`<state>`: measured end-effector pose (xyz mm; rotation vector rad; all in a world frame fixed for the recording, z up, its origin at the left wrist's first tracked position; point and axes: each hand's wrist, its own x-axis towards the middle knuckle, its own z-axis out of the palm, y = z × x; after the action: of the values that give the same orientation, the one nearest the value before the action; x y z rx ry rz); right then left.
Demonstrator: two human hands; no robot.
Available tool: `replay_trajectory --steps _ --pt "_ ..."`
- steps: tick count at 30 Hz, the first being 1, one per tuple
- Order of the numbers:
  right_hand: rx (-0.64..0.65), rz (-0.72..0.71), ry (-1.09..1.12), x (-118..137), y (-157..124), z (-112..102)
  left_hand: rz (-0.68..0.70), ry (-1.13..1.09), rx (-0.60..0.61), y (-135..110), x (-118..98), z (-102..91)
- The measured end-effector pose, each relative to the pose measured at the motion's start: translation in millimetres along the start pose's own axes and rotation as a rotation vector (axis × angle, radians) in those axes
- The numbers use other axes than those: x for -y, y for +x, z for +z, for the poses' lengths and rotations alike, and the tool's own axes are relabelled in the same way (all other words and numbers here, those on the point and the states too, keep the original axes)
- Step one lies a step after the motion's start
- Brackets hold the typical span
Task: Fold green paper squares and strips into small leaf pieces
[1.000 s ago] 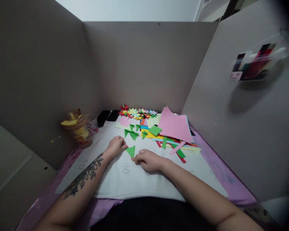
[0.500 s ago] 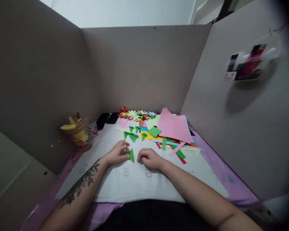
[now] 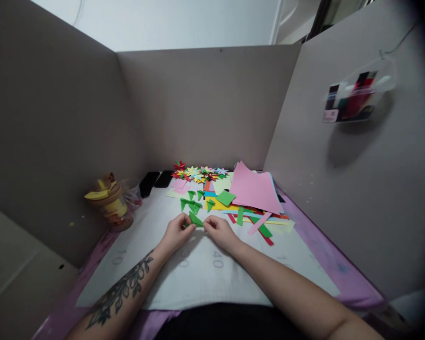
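A small folded green paper piece is held just above the white cutting mat, pinched from both sides. My left hand grips its left end and my right hand grips its right end. Just behind my hands lie several more folded green pieces. Farther back sits a pile of coloured paper stars.
A stack of coloured sheets with a pink sheet on top and loose strips lies at the right. A yellow-lidded jar stands at the left, two dark phones at the back. Grey partition walls enclose the desk.
The green piece lay flat on the mat between my hands; my left hand picked it up, and now both hands hold it raised. The camera has tilted slightly.
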<state>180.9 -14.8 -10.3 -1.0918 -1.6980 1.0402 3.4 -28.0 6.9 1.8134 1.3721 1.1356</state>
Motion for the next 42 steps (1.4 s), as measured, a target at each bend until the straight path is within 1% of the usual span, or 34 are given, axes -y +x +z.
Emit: replay_trajectory --steps 2,4,7,12,16,19,23,25,27,29,32,34,37,39,42 --pt "-0.022 -0.028 -0.051 -0.1 -0.8 0.9 -0.081 -0.135 -0.03 -0.2 1.5 4.8" --pt "-0.031 -0.073 -0.1 0.4 -1.5 1.8 -0.169 -0.268 -0.001 -0.8 1.9 7.9" --pt "-0.019 -0.111 -0.155 1.9 -2.4 4.3 -0.224 -0.322 0.033 -2.6 -0.7 9.5" --pt "0.0 -0.1 -0.174 7.2 -3.1 8.7 -0.171 -0.323 0.034 -4.0 -10.2 9.1" --pt "0.01 -0.042 -0.055 11.6 -2.4 6.9 -0.142 -0.337 0.012 -1.3 -14.7 7.1" --pt "-0.009 -0.018 0.029 9.0 -1.1 -0.5 -0.123 -0.301 -0.035 1.5 -12.6 2.0" --pt "-0.078 -0.033 0.046 0.2 3.1 -13.9 -0.129 -0.266 -0.108 4.0 -4.8 -5.4" --pt "-0.109 -0.038 0.056 -2.0 5.1 -16.0 -0.144 -0.254 -0.089 3.9 -2.1 -5.5" --pt "-0.089 -0.048 0.087 -1.0 5.3 -12.8 -0.134 -0.234 -0.047 2.9 -1.0 -2.8" --pt "-0.033 -0.057 0.1 2.5 3.6 -6.7 -0.085 -0.188 -0.025 1.1 -1.1 0.8" --pt "-0.007 -0.073 0.045 8.5 -0.9 -1.0 -0.001 -0.076 -0.009 -1.7 -1.4 2.9" --pt "-0.025 -0.117 -0.001 10.8 -3.3 -2.6 0.076 -0.018 0.016 -3.3 -1.1 1.2" --pt "-0.029 -0.218 -0.045 11.2 -4.8 -9.8 0.277 0.057 0.039 -5.5 -0.2 -3.0" --pt "-0.015 -0.253 -0.061 10.5 -4.8 -13.7 0.384 0.142 0.046 -7.0 0.5 -5.1" --pt "0.016 -0.259 -0.069 9.8 -4.7 -15.3 0.439 0.26 0.068 -8.8 1.4 -6.5"
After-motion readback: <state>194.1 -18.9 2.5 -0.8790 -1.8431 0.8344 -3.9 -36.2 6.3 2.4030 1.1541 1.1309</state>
